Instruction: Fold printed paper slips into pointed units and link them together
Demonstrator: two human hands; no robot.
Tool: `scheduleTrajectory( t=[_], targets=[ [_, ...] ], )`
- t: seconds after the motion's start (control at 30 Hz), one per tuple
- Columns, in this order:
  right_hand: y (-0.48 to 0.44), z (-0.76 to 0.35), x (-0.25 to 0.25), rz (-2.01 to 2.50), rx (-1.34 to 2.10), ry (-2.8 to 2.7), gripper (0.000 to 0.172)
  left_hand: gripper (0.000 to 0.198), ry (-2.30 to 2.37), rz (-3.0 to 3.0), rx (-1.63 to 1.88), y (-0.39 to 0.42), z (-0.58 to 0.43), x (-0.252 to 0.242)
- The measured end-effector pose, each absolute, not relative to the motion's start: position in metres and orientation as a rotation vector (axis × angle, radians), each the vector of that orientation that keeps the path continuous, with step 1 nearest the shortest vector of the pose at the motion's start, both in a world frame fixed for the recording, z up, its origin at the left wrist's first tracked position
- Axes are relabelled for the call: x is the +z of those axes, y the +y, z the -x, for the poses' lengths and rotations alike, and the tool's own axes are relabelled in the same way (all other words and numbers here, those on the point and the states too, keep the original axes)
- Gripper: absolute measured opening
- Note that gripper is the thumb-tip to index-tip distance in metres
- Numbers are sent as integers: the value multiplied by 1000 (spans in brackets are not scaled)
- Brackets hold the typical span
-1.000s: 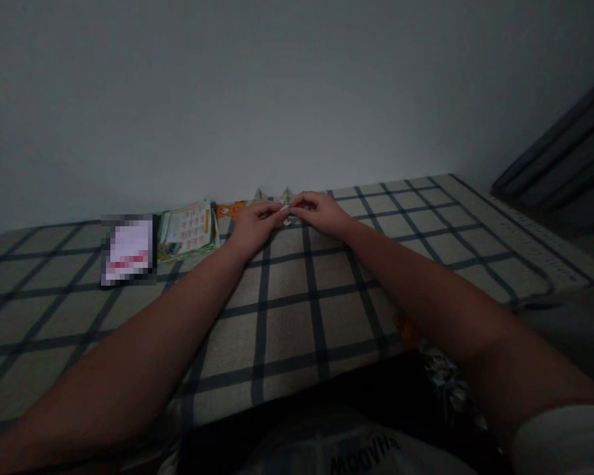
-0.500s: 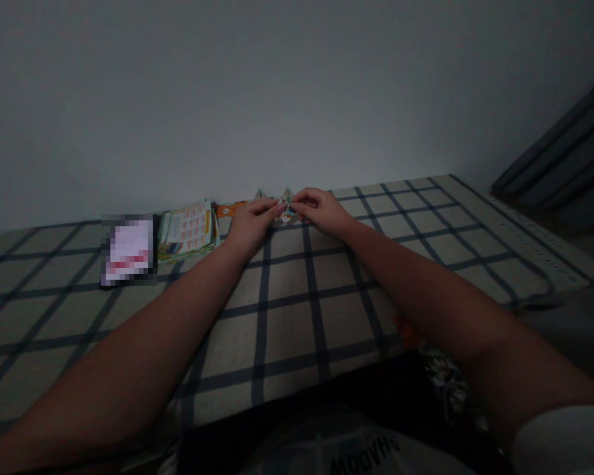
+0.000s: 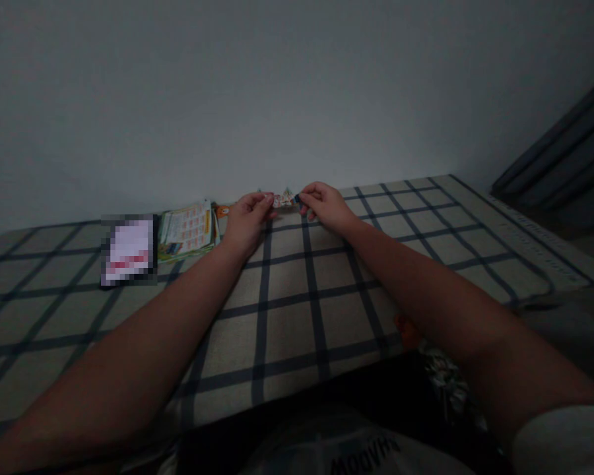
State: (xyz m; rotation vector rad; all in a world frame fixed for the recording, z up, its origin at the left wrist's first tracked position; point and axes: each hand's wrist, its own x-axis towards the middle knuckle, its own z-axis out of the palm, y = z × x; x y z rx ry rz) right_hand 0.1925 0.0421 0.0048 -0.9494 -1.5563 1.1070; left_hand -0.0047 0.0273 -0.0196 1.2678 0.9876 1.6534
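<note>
Both my arms reach far forward over a checked bedsheet point(image 3: 287, 310) toward the wall. My left hand point(image 3: 246, 216) and my right hand point(image 3: 323, 204) each pinch one end of a small folded piece of printed paper point(image 3: 283, 198), held between them just above the sheet. The fingers of both hands are curled and closed on it. The room is dim and the paper's shape is hard to make out.
A stack of printed leaflets point(image 3: 187, 231) lies left of my left hand, with a blurred white card point(image 3: 129, 249) beside it. An orange printed sheet point(image 3: 224, 210) peeks out behind my left hand. A grey wall stands right behind; a dark curtain point(image 3: 564, 165) hangs at right.
My hands have lifted slightly and drawn apart, stretching the small paper piece out flat between them. Before, they were pressed together over it on the sheet.
</note>
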Motion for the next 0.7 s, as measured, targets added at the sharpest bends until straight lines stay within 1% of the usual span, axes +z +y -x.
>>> scheduleTrajectory(
  t=[0.3,0.43,0.53,0.7],
  targets=[
    [35,-188,9,956,1148,-1538,20,46,903,-1184,1643,27,0,-15],
    [35,-188,8,967,1115,-1539,24,49,863,-1200,1629,26,2,-16],
    [35,-191,7,1000,1064,-1556,27,56,831,-1246,1542,20,2,-16],
    [37,-195,3,973,998,-1638,27,76,873,-1353,1446,11,-1,-15]
  ],
)
